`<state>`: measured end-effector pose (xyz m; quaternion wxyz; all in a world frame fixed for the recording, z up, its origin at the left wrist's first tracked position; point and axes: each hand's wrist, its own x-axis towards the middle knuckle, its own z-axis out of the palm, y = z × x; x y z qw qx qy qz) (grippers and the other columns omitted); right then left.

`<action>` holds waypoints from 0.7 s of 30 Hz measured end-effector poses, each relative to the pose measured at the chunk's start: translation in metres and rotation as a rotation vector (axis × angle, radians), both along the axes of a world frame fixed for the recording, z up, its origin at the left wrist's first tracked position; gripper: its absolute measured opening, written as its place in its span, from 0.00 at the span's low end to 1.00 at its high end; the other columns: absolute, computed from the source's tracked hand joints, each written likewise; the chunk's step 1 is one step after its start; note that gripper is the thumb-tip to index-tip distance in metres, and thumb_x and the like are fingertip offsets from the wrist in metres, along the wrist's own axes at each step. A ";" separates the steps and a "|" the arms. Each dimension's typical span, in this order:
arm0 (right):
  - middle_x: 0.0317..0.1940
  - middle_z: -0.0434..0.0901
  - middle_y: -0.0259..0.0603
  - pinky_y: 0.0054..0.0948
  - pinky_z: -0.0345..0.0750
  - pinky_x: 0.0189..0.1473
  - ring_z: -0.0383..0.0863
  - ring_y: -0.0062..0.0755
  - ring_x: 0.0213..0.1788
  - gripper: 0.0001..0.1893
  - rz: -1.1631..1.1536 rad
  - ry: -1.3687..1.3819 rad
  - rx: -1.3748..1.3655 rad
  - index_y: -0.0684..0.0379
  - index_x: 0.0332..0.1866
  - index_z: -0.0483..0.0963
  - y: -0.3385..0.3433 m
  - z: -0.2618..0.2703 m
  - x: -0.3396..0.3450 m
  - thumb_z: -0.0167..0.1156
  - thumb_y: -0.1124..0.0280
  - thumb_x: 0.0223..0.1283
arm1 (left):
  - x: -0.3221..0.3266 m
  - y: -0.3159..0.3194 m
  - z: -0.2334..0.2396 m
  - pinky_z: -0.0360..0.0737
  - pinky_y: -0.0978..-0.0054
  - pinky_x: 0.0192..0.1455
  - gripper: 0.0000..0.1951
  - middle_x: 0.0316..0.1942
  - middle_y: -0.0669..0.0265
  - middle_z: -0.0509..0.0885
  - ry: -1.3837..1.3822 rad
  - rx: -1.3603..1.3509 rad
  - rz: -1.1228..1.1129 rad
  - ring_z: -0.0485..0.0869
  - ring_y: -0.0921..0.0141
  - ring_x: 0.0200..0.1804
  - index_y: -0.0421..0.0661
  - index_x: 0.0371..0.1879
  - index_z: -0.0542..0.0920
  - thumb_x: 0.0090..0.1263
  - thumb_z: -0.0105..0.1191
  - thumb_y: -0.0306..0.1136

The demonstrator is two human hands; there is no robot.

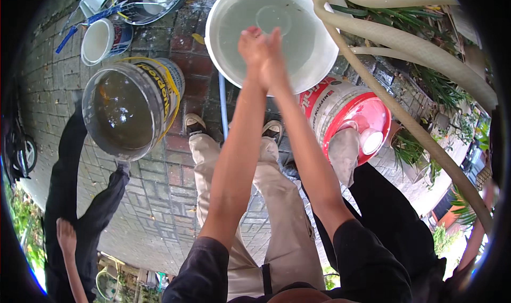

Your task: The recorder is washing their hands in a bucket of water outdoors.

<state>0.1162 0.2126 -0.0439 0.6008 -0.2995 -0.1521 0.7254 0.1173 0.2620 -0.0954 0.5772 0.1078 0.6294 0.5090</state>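
Note:
Over a large white plastic tub [210,43] of cloudy water [235,19], my left hand [251,49] and my right hand [275,57] are pressed against each other. No object shows between them. Motion blur and overlap hide how the fingers lie. Both forearms reach straight forward from dark sleeves. A blue hose [222,103] runs along the paving beside my left forearm and meets the tub's edge. Close to my right forearm is a red-and-white Nippon paint pail [319,103], with a grey cloth [344,153] hanging over its red lid [377,115].
At left, a Nippon-style bucket [171,75] with a yellow handle holds murky water. Behind it are a smaller white pail [96,41], a blue-handled paint roller [68,39] and a dark basin [135,21]. Pale branches [399,35] arch over the right. People stand on both sides.

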 end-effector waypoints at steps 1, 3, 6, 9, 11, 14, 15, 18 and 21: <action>0.73 0.34 0.60 0.52 0.35 0.71 0.30 0.59 0.75 0.41 0.004 0.018 0.005 0.64 0.73 0.34 0.000 0.008 -0.003 0.49 0.56 0.65 | -0.002 -0.002 -0.004 0.74 0.61 0.52 0.21 0.46 0.55 0.80 0.011 -0.056 -0.046 0.80 0.64 0.47 0.39 0.51 0.74 0.76 0.35 0.44; 0.72 0.41 0.60 0.53 0.41 0.70 0.38 0.57 0.74 0.39 0.188 -1.376 0.176 0.65 0.71 0.43 -0.011 0.037 0.001 0.46 0.49 0.65 | -0.009 -0.012 -0.015 0.74 0.61 0.53 0.23 0.49 0.55 0.79 -0.081 0.092 -0.002 0.79 0.64 0.49 0.39 0.54 0.72 0.75 0.36 0.47; 0.70 0.48 0.58 0.55 0.47 0.69 0.43 0.59 0.73 0.35 0.256 -1.533 0.204 0.65 0.68 0.53 -0.029 0.036 -0.005 0.47 0.50 0.64 | -0.020 -0.035 -0.037 0.67 0.62 0.61 0.31 0.57 0.55 0.73 -0.463 0.403 0.135 0.71 0.65 0.59 0.40 0.60 0.67 0.71 0.36 0.55; 0.69 0.52 0.55 0.55 0.47 0.69 0.45 0.61 0.72 0.29 0.276 -1.125 -0.217 0.63 0.66 0.58 -0.006 0.029 0.004 0.45 0.56 0.65 | -0.023 -0.048 -0.056 0.52 0.60 0.71 0.33 0.64 0.54 0.65 -0.851 0.543 -0.177 0.59 0.62 0.69 0.39 0.63 0.63 0.70 0.35 0.56; 0.61 0.65 0.55 0.52 0.53 0.67 0.58 0.58 0.66 0.24 0.115 -1.763 0.355 0.64 0.60 0.65 -0.028 0.042 -0.003 0.45 0.59 0.64 | -0.023 -0.044 -0.059 0.47 0.61 0.74 0.33 0.66 0.54 0.63 -1.332 0.683 -0.140 0.57 0.60 0.70 0.37 0.64 0.62 0.71 0.34 0.54; 0.55 0.70 0.59 0.51 0.59 0.62 0.65 0.62 0.61 0.25 0.150 -1.361 0.673 0.61 0.63 0.62 -0.019 0.029 0.026 0.46 0.61 0.62 | -0.024 -0.034 -0.040 0.51 0.60 0.73 0.30 0.66 0.53 0.63 -0.860 0.194 0.032 0.59 0.58 0.69 0.34 0.62 0.63 0.75 0.22 0.48; 0.56 0.69 0.59 0.52 0.62 0.61 0.66 0.60 0.61 0.26 0.206 -1.363 0.322 0.58 0.64 0.61 -0.003 -0.001 0.040 0.46 0.62 0.62 | -0.023 -0.025 -0.031 0.51 0.60 0.73 0.30 0.66 0.53 0.63 -0.835 0.183 0.010 0.59 0.58 0.69 0.34 0.62 0.63 0.75 0.22 0.48; 0.56 0.72 0.59 0.49 0.70 0.57 0.72 0.55 0.58 0.27 0.674 -1.749 -0.221 0.54 0.66 0.60 0.038 -0.065 0.088 0.48 0.63 0.60 | -0.024 -0.013 -0.002 0.50 0.60 0.73 0.31 0.71 0.54 0.55 -0.974 0.149 -0.069 0.53 0.59 0.72 0.34 0.65 0.58 0.76 0.20 0.49; 0.54 0.74 0.60 0.42 0.71 0.59 0.74 0.53 0.57 0.30 0.777 -1.745 -0.103 0.52 0.67 0.58 0.060 -0.161 0.121 0.51 0.65 0.56 | -0.024 -0.002 0.010 0.51 0.60 0.73 0.31 0.70 0.54 0.56 -1.195 0.242 0.194 0.52 0.59 0.73 0.33 0.64 0.59 0.76 0.19 0.49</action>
